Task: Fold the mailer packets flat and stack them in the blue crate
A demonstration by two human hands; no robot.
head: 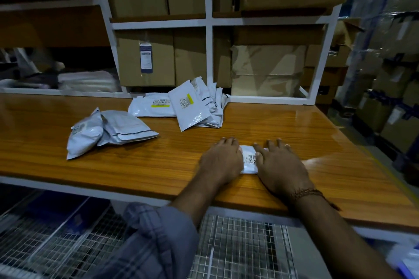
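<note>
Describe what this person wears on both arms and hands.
Both hands are bare, no gloves. The left arm has a grey-blue checked sleeve rolled up near the elbow. The right arm shows no sleeve; its wrist carries a brown beaded bracelet.

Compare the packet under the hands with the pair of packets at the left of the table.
The packet under the hands lies flat, pressed by the left hand and right hand; the left pair lies puffy and untouched. The pressed packet shows a small patch; the pair shows whole. Both are white mailers with printed labels on the wooden table.
</note>
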